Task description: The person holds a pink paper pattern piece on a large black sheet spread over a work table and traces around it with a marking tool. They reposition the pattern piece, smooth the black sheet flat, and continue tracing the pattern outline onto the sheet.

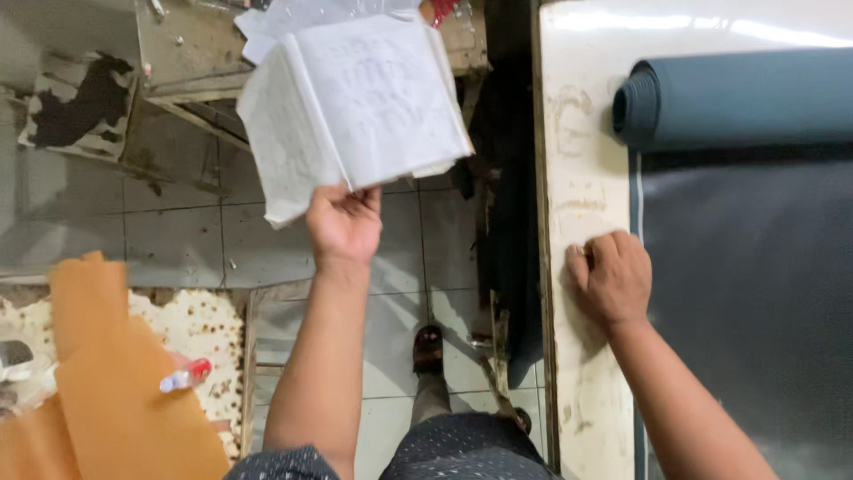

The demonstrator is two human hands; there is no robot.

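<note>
- Over the tiled floor (178,231), in the head view, a sheaf of thin white paper sheets (355,107) was held up by the left hand (344,222), the fingers closed on the lower edge of the sheaf so that the sheets fanned upward and hung clear of everything below.
- Faint pencilled outlines could be made out on the uppermost sheet; what they depicted could not be told.
- On the pale surface (577,133) to the right, the right hand (611,277) was rested knuckles-up, its fingers curled under; nothing was seen to be gripped in it, though the underside was hidden.
- Just beside that hand, a dark sheet material (746,302) was spread flat over the surface, and its far end was left wound into a blue-grey roll (729,93) lying across the surface.
- As a judgement of progress: the dark material had been unrolled in part only, a good portion being left on the roll, and the paper sheets had not yet been laid on anything, being well apart from the surface.
- At the lower left, tan sheets (107,391) were seen lying over a spotted, stained board (209,333), with a small white tube with a red cap (185,378) resting on them.
- Beneath the left forearm, a sandalled foot (428,347) was planted on the floor, and a cluttered, grimy bench (191,53) stood behind the raised sheets.
</note>
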